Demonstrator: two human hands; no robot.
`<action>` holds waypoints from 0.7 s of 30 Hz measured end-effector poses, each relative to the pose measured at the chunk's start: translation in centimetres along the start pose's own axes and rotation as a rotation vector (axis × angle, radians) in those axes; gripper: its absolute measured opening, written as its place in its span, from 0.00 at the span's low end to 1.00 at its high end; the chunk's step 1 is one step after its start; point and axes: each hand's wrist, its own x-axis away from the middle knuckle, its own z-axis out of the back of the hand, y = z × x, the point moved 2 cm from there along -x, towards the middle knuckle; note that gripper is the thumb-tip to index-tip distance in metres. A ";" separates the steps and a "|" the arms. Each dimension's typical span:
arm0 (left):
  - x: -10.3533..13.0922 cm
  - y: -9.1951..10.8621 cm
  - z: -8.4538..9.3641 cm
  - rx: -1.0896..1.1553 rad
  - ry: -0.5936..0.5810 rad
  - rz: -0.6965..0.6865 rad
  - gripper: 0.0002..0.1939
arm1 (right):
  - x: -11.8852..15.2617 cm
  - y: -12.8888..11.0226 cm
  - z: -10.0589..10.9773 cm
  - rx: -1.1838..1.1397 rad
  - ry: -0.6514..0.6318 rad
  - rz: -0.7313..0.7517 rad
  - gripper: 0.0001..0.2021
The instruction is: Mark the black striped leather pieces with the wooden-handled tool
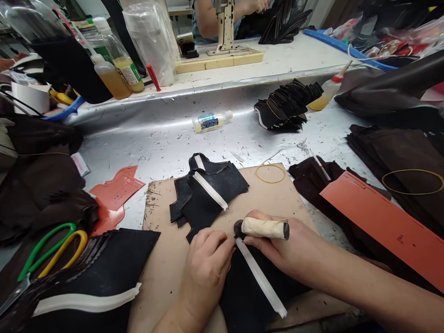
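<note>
My right hand [294,245] grips what looks like a small hammer [264,228], its shaft wrapped in cream tape, its dark round end beside a white tape strip [260,275]. That strip runs down a black shoe upper piece [243,296] lying on the tan board [163,263]. My left hand [208,263] is closed at the piece's upper left edge, fingertips pinched near the strip's top; its grip is partly hidden. Just beyond lie overlapping black pieces [217,185] with white strips. At lower left is a stack of similar black pieces [104,268].
Scissors [52,252] rest at left near orange templates [116,192]; a long orange template [381,226] lies right. A small bottle [211,122], black bundle [287,104] and glue bottle [328,92] stand or lie behind. Across the bench, a co-worker's arm [208,18] shows behind a sewing machine [226,27].
</note>
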 end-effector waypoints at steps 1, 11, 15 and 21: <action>0.0 0.2 0.1 -0.029 -0.007 -0.038 0.09 | 0.0 0.0 0.0 -0.004 -0.004 0.006 0.05; -0.2 1.2 0.0 -0.176 -0.045 -0.156 0.14 | 0.7 -1.1 0.0 0.051 0.052 0.066 0.02; 0.0 1.3 -0.1 -0.163 -0.053 -0.126 0.14 | 0.9 -1.1 0.5 0.075 0.125 0.097 0.05; 0.8 0.5 -0.3 -0.064 0.037 0.116 0.05 | 1.2 -0.7 -0.7 0.055 0.033 0.040 0.04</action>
